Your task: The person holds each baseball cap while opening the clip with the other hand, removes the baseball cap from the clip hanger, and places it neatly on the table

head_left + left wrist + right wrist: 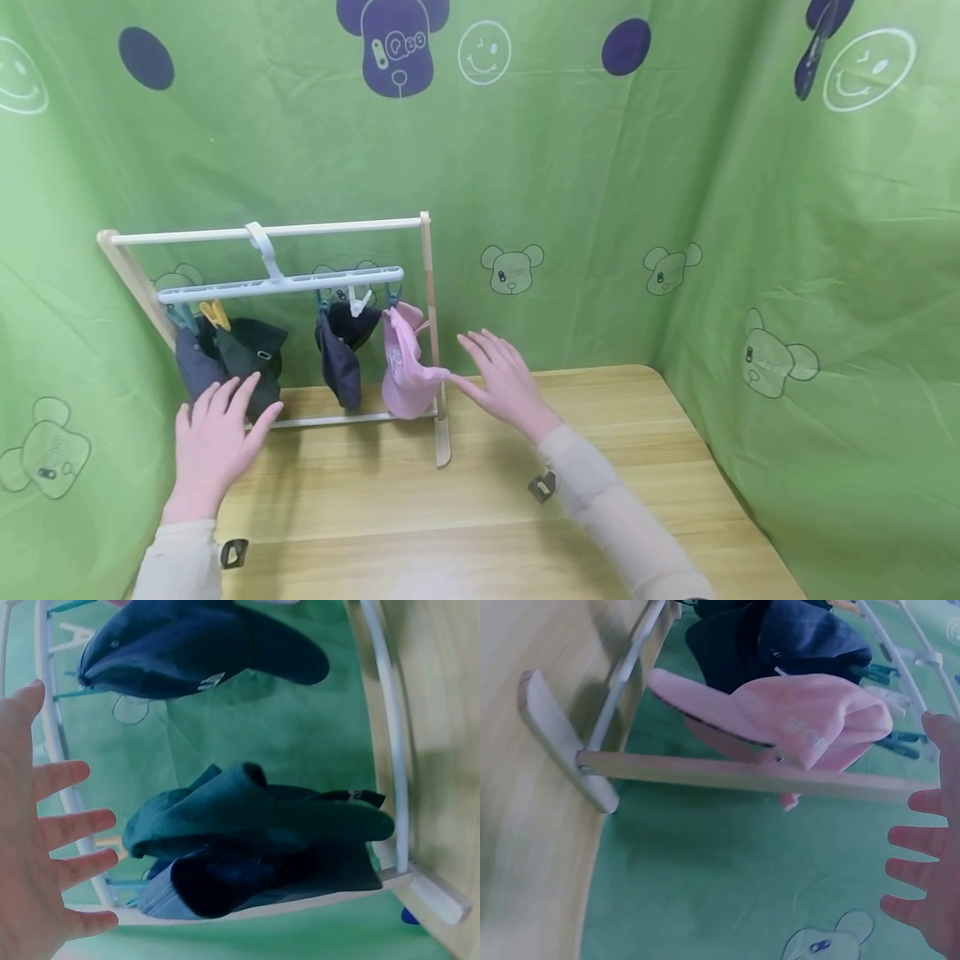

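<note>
Several caps hang by clothespins from a light blue hanger (300, 285), hooked on a small wooden rack (440, 425). At the left end are a dark blue cap (197, 362) and a dark green cap (247, 814), side by side. A navy cap (341, 367) hangs farther right, and a pink cap (405, 367) at the right end. My left hand (213, 442), fingers spread, is in front of the two left caps and holds nothing. Beside the pink cap, my right hand (506, 383) has its fingers extended; whether its thumb touches the brim I cannot tell.
The rack stands on a wooden table (600, 500) near its back edge. A green curtain (570, 167) with bear and smiley prints surrounds the table at the back and sides. A yellow clothespin (215, 314) and a white clothespin (360, 301) are on the hanger.
</note>
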The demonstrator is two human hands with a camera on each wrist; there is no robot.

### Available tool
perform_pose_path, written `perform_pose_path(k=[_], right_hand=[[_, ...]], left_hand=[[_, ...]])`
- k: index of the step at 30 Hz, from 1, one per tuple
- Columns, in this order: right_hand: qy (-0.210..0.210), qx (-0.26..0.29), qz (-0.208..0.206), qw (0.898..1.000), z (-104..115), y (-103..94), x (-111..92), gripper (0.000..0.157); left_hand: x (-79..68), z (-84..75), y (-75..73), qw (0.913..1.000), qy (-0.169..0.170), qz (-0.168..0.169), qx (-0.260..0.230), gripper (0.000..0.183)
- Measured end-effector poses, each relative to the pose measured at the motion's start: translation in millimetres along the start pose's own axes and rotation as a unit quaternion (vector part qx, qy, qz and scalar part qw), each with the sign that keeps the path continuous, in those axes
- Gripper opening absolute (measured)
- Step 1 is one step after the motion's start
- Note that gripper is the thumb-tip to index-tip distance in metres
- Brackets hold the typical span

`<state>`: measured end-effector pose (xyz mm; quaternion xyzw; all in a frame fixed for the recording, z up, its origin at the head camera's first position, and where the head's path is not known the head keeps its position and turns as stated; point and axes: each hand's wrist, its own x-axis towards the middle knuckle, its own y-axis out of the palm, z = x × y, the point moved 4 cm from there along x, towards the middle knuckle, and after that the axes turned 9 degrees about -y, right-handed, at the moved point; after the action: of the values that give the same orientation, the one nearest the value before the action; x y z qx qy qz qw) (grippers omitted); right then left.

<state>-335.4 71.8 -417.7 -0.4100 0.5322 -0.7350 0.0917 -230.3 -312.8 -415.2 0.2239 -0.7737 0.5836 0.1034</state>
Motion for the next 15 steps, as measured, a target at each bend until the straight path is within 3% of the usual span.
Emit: perform_pose_path(k=[5,15], right_hand=[[-0.030,0.005,-0.014,0.999,13,-5.0,18,0.070],[-0.102,0.003,-0.083,0.991,34,-21.8,49,0.075]], left_hand=[[7.6,8.8,-8.3,0.9999,-0.011,0.006,0.004,0.065],[25.8,12.3,-28.0,0.9999,-0.011,-0.011,0.004,0.063]])
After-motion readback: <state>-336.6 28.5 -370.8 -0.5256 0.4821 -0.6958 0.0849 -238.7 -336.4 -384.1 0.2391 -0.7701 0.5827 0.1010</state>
